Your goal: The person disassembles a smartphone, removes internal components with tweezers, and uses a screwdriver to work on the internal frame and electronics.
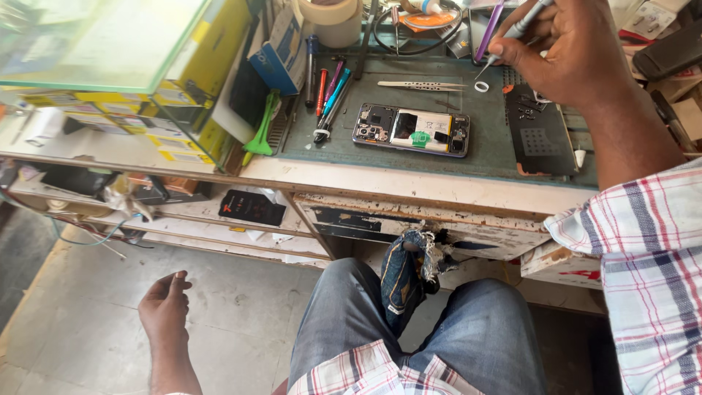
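At the upper right of the frame the right hand (567, 47) is curled narrow around a slim grey screwdriver (521, 25), pinched between thumb and fingers, its tip pointing down toward a small white ring (482, 86) on the green mat (482, 146). The opened phone (412, 129) lies at the centre of the mat on the desk (409, 183), apart from that hand, with tweezers (422, 85) just above it. At the lower left the left hand (165, 311) hangs loosely half-open over the floor (241, 314), holding nothing.
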